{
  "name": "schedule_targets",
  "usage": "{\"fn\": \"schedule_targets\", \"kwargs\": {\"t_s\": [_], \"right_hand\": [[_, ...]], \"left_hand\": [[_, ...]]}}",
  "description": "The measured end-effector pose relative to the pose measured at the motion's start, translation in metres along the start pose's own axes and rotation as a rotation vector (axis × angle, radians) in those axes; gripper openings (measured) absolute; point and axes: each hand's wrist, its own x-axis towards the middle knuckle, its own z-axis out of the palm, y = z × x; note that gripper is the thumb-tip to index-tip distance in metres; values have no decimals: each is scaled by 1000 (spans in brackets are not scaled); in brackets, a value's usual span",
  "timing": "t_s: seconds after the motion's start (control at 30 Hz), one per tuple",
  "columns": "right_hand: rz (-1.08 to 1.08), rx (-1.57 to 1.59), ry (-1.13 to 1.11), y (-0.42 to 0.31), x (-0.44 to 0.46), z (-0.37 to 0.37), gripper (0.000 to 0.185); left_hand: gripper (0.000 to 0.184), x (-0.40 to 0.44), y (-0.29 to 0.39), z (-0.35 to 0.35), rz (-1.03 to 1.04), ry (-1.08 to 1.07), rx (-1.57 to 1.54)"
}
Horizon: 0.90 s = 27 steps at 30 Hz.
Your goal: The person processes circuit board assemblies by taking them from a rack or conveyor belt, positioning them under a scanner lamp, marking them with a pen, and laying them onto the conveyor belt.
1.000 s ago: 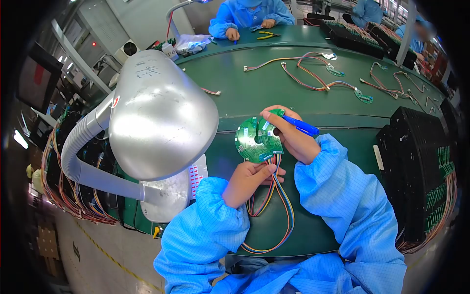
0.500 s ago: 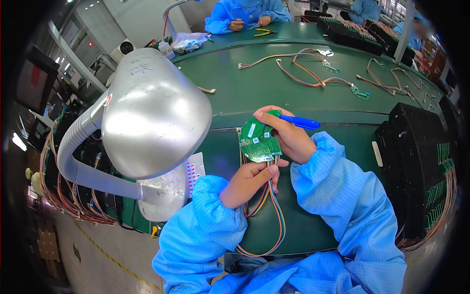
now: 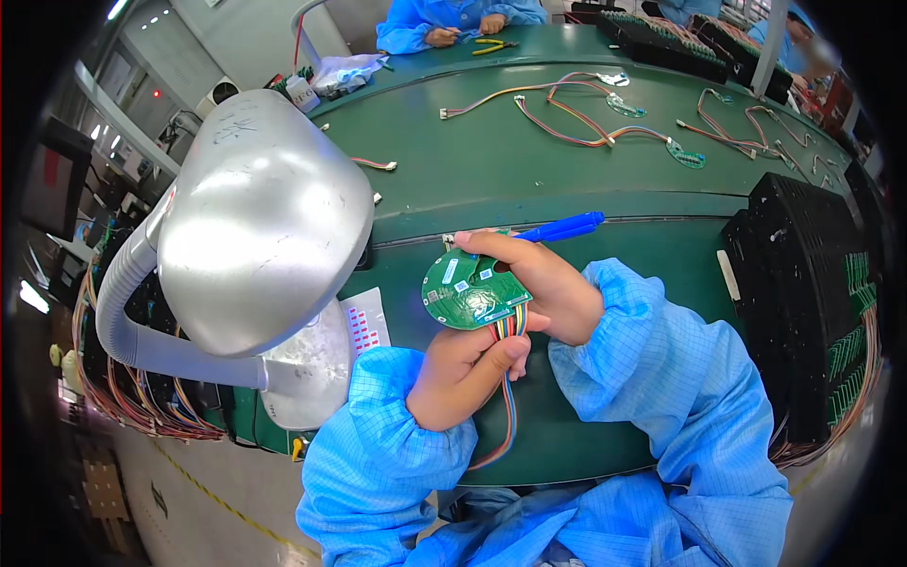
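a round green circuit board [image 3: 463, 300] is held, tilted, above the near part of a green bench [image 3: 586, 439]. its edge is pinched in the right hand [image 3: 548, 274], with one digit laid across the top; the fingers underneath are hidden. a blue pen [image 3: 567, 227] juts out beyond that hand; how it is gripped cannot be told. a bundle of multicoloured wires [image 3: 510, 326] is enclosed in the curled left hand [image 3: 458, 369], just below the board. the board appears to be being looked over; for the next move, a steady edge grip and slack wires would seem to be called for.

counted: one board in hand, one pen, one silver desk lamp [image 3: 265, 217] close at left, one sheet of red labels [image 3: 367, 321], one pair of yellow-handled pliers [image 3: 493, 44]. two small wired boards [image 3: 686, 157] are plainly made out mid-bench; the others, farther right, cannot be surely counted.
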Motion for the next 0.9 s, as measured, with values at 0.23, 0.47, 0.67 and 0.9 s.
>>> {"fn": "schedule_targets", "kwargs": {"t_s": [0.23, 0.47, 0.67, 0.9], "right_hand": [[46, 32, 29, 2, 3, 0, 20], [28, 60, -79, 6, 5, -8, 20], [55, 104, 39, 4, 2, 1, 22], [-169, -21, 112, 5, 14, -13, 17]], "left_hand": [[21, 0, -1, -1, 0, 11, 42], [21, -1, -3, -2, 34, 12, 67], [20, 0, -3, -2, 44, 10, 85], [29, 4, -7, -1, -121, 73, -9]]}}
